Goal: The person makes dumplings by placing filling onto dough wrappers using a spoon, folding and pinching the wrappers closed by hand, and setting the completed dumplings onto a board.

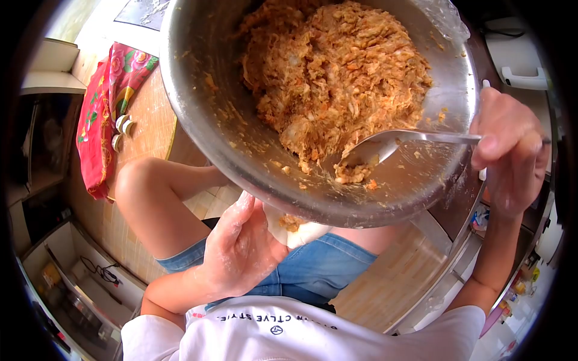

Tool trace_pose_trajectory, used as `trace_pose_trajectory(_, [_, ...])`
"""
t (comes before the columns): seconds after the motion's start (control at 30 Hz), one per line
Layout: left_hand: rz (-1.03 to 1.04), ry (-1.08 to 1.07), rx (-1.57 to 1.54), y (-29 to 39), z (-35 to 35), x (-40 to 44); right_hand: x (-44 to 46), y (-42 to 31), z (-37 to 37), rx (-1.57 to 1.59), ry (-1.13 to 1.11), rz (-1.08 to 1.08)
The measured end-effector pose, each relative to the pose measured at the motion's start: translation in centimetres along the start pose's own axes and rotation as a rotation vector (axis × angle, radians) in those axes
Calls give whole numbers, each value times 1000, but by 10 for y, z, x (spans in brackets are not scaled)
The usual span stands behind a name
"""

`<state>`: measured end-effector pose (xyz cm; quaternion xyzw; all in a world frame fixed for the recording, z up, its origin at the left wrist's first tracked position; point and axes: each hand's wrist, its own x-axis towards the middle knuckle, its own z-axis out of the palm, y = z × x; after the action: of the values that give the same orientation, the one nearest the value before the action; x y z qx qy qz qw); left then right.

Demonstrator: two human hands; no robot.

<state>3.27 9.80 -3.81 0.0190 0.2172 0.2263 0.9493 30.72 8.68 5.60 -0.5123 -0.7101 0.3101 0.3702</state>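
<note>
A large steel bowl (198, 114) of orange-brown minced filling (343, 72) fills the upper middle of the view. My right hand (512, 147), at the bowl's right side, grips the handle of a metal spoon (433, 137). The spoon's tip lies inside the bowl, with a little filling at it. Below the bowl's near rim, my left hand (241, 249) is dusted with flour and holds a round white dough wrapper (310, 233). A small lump of filling (291, 223) rests on the wrapper. The bowl hides the wrapper's far part.
At the left, a red floral cloth (96, 132) lies on a wooden board (150, 108) beside several small pale dough pieces (124, 124). My bare knees and denim shorts (325, 265) are below the bowl. Clear plastic (442, 18) touches the bowl's upper right rim. Open shelving (90, 277) stands lower left.
</note>
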Motion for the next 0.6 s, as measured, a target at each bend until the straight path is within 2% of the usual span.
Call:
trace_pose_trajectory(0.13, [-29,-26,34,3,-1,0,-7,19,-3,255,107,51])
trace_pose_trajectory(0.4, [-34,-56,-16,2,-3,-2,-19,29,-22,411,146,169])
trace_pose_trajectory(0.53, [-48,-37,-34,0,6,-3,-19,22,-16,516,302,268])
trace_pose_trajectory(0.6, [-30,-23,28,-3,10,-3,-19,18,-17,588,301,257])
